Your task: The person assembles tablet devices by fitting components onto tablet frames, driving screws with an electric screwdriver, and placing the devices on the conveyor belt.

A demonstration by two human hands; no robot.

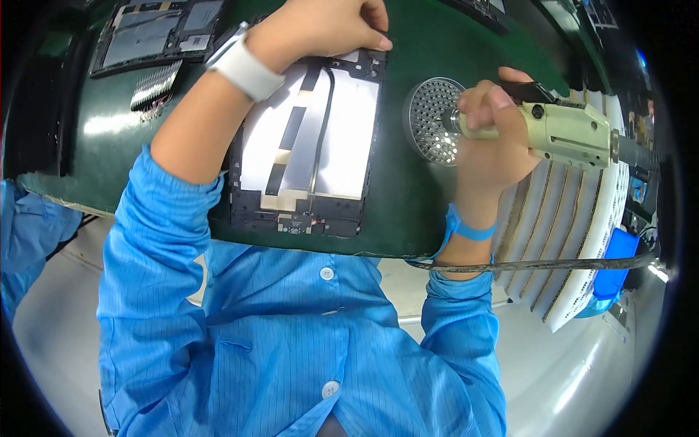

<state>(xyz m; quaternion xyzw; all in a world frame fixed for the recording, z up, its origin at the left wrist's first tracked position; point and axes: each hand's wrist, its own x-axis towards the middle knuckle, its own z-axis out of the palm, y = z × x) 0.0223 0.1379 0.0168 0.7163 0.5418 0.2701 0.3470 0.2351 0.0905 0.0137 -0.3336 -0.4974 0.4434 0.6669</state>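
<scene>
An opened tablet [342, 138] lies on the green mat, its light panel crossed by a black cable and dark strips, with a small circuit board at its near edge. Across its far end reaches my left hand [335, 28], the thumb at the far right corner and the other fingers curled, closed on that edge. The fingertips are partly hidden. My right hand [499, 138] grips a cream electric screwdriver [571, 135], held nearly level and pointing left. Its tip end is over a round metal dish [435, 120] full of small holes, right of the tablet; the bit is hard to make out.
Another opened device [156, 33] lies at the far left, near a bundle of thin metallic strips [155, 86]. White corrugated dividers [561, 218] and a blue bin [615, 264] stand at the right. A dark cable [539, 266] crosses near my right wrist. Someone's blue sleeve [33, 233] shows at left.
</scene>
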